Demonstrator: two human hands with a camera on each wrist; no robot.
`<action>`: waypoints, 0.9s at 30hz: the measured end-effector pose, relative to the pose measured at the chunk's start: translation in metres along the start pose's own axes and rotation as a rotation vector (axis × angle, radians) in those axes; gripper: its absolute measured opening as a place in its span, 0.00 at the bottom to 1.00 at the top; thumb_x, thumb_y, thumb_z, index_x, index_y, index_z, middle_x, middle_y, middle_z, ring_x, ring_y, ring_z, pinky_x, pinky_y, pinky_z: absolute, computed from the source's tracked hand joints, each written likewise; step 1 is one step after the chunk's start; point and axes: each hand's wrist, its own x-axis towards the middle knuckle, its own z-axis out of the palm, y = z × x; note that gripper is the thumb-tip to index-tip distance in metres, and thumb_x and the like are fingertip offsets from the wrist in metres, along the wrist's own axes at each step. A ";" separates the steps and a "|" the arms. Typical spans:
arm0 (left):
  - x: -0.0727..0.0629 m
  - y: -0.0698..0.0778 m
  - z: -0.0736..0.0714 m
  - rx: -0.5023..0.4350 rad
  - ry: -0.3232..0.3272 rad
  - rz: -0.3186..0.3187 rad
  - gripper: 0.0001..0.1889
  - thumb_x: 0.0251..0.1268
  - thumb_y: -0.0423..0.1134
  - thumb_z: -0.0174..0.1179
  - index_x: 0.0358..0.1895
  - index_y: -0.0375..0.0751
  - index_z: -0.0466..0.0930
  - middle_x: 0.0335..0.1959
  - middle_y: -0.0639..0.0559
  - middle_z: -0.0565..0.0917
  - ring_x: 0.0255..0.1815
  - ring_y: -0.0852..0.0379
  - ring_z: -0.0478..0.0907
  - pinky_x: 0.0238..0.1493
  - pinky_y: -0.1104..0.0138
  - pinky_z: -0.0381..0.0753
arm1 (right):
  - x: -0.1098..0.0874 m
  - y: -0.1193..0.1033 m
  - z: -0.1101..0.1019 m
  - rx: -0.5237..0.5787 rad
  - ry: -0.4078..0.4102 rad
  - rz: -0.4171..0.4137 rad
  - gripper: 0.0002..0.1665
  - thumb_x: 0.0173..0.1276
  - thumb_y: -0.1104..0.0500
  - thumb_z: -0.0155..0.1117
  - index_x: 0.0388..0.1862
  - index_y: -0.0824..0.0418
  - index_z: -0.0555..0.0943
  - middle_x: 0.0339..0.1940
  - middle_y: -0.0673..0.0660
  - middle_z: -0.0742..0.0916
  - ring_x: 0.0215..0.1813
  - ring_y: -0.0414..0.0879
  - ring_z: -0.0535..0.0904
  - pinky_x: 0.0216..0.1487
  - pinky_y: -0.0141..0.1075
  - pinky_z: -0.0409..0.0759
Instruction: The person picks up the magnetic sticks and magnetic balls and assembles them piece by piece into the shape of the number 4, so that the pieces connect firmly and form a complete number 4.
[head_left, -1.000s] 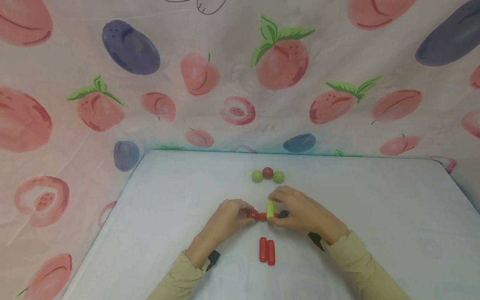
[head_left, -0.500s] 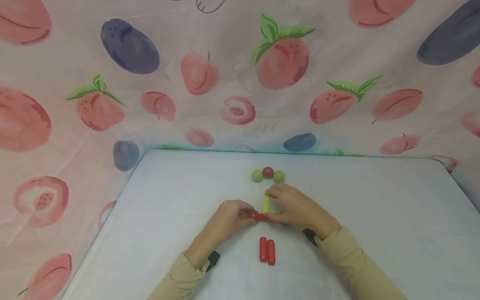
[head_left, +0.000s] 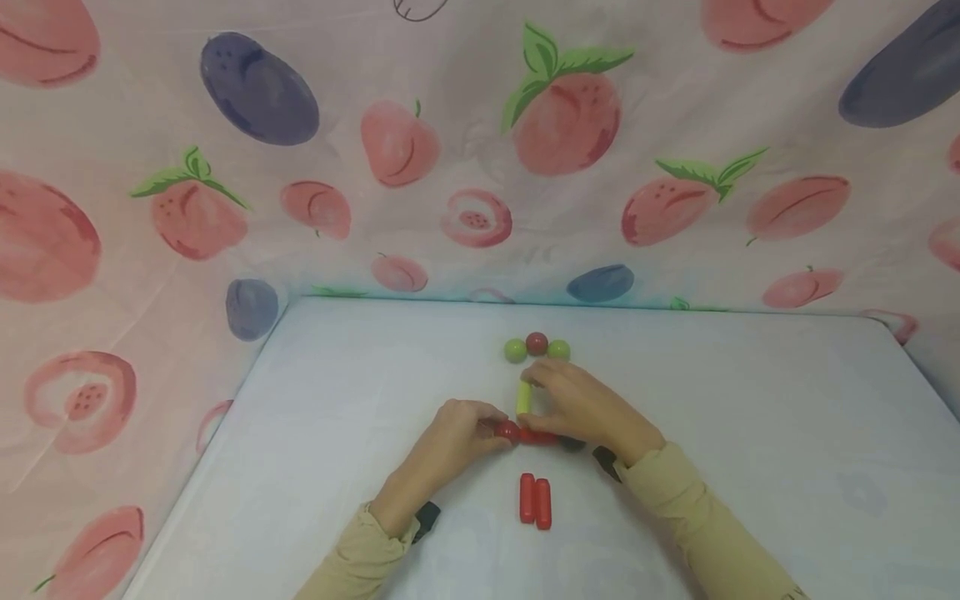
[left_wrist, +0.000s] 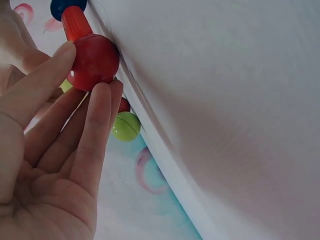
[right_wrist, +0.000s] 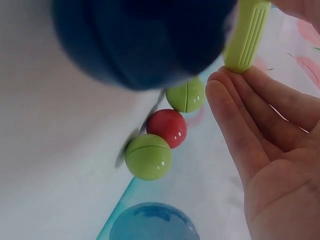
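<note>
My left hand (head_left: pixel 450 437) pinches a glossy red ball (left_wrist: pixel 97 62) between thumb and fingertips. From that ball a red stick (left_wrist: pixel 76 22) runs rightward to a dark blue ball (right_wrist: pixel 145 40) at its far end. A ribbed yellow-green stick (right_wrist: pixel 247 37) is pinched by its two ends in my right hand (head_left: pixel 588 408), thumb on the near end and fingers on the far end. In the head view this stick points away from me, just above where the red ball meets the red stick. My right hand partly covers the blue ball.
Farther back on the white table (head_left: pixel 360 358) sit a red ball (head_left: pixel 537 343) and, either side of it, a left green ball (head_left: pixel 515 350) and a right green ball (head_left: pixel 558 350). Two red sticks (head_left: pixel 527 498) lie side by side toward me. Fruit-print cloth (head_left: pixel 480 150) rises behind.
My right hand has moved left and slightly away from me with the yellow-green stick, from over the red stick to beside the red ball. My left hand has stayed on the ball.
</note>
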 end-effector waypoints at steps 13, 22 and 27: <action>0.000 -0.001 0.001 -0.038 0.004 -0.016 0.13 0.55 0.39 0.74 0.44 0.42 0.88 0.34 0.54 0.89 0.33 0.67 0.82 0.42 0.74 0.82 | 0.010 -0.003 0.003 0.000 -0.015 0.013 0.28 0.57 0.51 0.76 0.53 0.64 0.82 0.50 0.56 0.85 0.53 0.49 0.79 0.59 0.42 0.81; 0.000 -0.001 0.001 -0.044 0.005 -0.010 0.13 0.54 0.38 0.74 0.44 0.41 0.88 0.36 0.53 0.90 0.35 0.66 0.84 0.43 0.74 0.83 | 0.015 -0.005 0.005 0.020 -0.046 0.047 0.29 0.58 0.50 0.75 0.55 0.63 0.81 0.52 0.55 0.85 0.56 0.48 0.79 0.61 0.42 0.80; 0.000 0.000 0.001 -0.038 0.001 -0.021 0.14 0.54 0.38 0.74 0.45 0.40 0.88 0.37 0.52 0.90 0.37 0.65 0.85 0.44 0.74 0.83 | 0.015 -0.005 0.006 0.015 -0.051 0.034 0.29 0.58 0.49 0.75 0.54 0.64 0.81 0.51 0.56 0.85 0.56 0.49 0.79 0.61 0.42 0.80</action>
